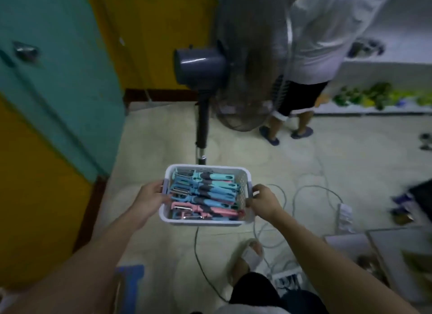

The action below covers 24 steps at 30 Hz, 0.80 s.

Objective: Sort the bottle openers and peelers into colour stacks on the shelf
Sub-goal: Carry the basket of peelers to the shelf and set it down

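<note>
Both hands' grip flanks the basket [243,180], peelers [203,194] lying between.

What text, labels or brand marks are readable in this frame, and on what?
None readable.
Peelers and openers in the white basket: no print can be made out on the handles; too small and blurred.
Standing fan: no visible marking on the motor housing.
Printed panel at right: green and yellow pattern, blurred, no letters legible.
Power strip on the floor: any marking is too small to read.
</note>
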Each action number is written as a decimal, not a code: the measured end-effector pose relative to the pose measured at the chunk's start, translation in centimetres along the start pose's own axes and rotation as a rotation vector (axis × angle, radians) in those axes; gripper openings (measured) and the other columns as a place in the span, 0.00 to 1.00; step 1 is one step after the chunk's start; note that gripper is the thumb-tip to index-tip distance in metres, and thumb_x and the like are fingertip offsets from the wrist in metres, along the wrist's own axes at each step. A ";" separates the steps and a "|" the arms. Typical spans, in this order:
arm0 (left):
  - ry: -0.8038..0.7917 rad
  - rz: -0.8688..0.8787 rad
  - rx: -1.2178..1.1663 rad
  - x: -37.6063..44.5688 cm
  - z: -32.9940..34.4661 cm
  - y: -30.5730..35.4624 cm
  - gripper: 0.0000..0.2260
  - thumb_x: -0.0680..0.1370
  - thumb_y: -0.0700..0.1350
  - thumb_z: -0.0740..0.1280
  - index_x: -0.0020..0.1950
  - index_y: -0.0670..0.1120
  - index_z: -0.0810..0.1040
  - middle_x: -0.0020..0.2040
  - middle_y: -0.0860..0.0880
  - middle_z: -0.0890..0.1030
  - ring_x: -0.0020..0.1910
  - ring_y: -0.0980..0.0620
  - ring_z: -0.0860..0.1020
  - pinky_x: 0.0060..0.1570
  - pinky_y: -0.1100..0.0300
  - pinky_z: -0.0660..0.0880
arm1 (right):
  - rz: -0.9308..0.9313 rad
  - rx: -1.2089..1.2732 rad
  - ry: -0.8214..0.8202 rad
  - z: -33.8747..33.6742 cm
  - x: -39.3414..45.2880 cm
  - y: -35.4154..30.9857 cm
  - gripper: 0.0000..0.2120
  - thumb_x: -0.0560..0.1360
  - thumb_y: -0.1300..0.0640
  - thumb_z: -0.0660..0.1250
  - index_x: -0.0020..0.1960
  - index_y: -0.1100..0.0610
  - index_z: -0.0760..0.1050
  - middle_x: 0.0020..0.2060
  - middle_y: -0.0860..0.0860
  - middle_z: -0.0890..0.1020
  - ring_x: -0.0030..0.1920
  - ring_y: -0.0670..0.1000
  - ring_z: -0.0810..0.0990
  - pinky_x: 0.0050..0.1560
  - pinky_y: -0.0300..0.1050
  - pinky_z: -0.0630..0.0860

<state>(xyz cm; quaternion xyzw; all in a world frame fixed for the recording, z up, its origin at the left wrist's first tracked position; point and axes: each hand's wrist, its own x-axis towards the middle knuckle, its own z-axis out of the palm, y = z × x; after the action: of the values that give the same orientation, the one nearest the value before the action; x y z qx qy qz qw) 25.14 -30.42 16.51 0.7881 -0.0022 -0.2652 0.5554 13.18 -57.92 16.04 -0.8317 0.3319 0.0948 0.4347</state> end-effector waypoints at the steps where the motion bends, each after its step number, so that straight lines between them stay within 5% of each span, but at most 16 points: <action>1: -0.032 0.012 0.000 1.4 2.5 1.3 0.20 0.71 0.23 0.64 0.47 0.47 0.81 0.46 0.47 0.84 0.43 0.49 0.81 0.44 0.58 0.77 | 0.032 0.028 0.035 -2.0 1.0 1.6 0.14 0.69 0.62 0.70 0.54 0.56 0.72 0.46 0.56 0.83 0.47 0.56 0.83 0.48 0.51 0.81; 6: -0.147 0.012 0.057 7.8 15.5 6.5 0.19 0.72 0.23 0.64 0.57 0.40 0.79 0.45 0.49 0.83 0.40 0.55 0.81 0.37 0.66 0.76 | 0.180 0.129 0.194 -11.6 5.3 8.8 0.10 0.69 0.61 0.69 0.50 0.58 0.75 0.44 0.57 0.83 0.45 0.56 0.83 0.48 0.56 0.81; 10: -0.258 -0.023 0.081 14.7 27.3 9.6 0.20 0.72 0.23 0.64 0.60 0.38 0.79 0.52 0.43 0.84 0.46 0.49 0.83 0.43 0.60 0.80 | 0.278 0.179 0.253 -19.8 10.7 15.2 0.09 0.68 0.61 0.70 0.48 0.56 0.76 0.41 0.56 0.83 0.41 0.55 0.83 0.42 0.49 0.81; 14: -0.319 0.006 0.105 18.8 39.1 14.7 0.20 0.73 0.23 0.62 0.59 0.41 0.79 0.50 0.43 0.84 0.44 0.49 0.83 0.39 0.61 0.80 | 0.375 0.247 0.297 -27.7 14.9 21.7 0.08 0.67 0.62 0.71 0.43 0.55 0.74 0.41 0.57 0.84 0.43 0.56 0.83 0.45 0.53 0.82; 20: -0.425 0.098 0.164 22.4 53.9 25.1 0.22 0.74 0.25 0.63 0.64 0.44 0.77 0.49 0.48 0.83 0.45 0.52 0.82 0.39 0.63 0.78 | 0.455 0.348 0.489 -40.1 16.7 25.9 0.05 0.73 0.61 0.69 0.46 0.58 0.74 0.40 0.54 0.80 0.44 0.55 0.81 0.46 0.52 0.79; 24: -0.486 0.183 0.177 25.2 62.0 31.0 0.23 0.74 0.24 0.64 0.68 0.39 0.74 0.57 0.42 0.82 0.49 0.48 0.81 0.46 0.58 0.78 | 0.448 0.490 0.647 -46.8 18.7 27.9 0.08 0.74 0.61 0.68 0.52 0.56 0.73 0.45 0.54 0.80 0.46 0.56 0.82 0.48 0.56 0.81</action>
<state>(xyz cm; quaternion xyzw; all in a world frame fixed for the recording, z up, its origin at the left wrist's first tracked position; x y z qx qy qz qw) 29.75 -104.05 18.15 0.7434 -0.2296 -0.3939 0.4893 3.55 -114.73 17.56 -0.5991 0.6346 -0.1591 0.4616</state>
